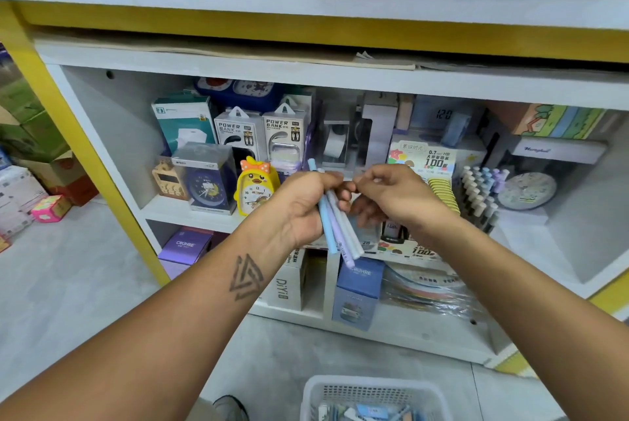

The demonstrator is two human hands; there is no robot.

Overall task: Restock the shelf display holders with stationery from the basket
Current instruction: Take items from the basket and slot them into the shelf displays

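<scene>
Left hand has its fingers wrapped round a bunch of pastel pens, mid-barrel. Right hand pinches one pen top just beside the left thumb. Pens look light, stiff, prob slick plastic, so grip near the middle. Pen holder sits right of the fingers, basket well below.

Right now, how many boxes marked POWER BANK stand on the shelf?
2. One POWER BANK box stands behind the yellow duck clock; the second is beside it on its right. Others may be hidden behind.
</scene>
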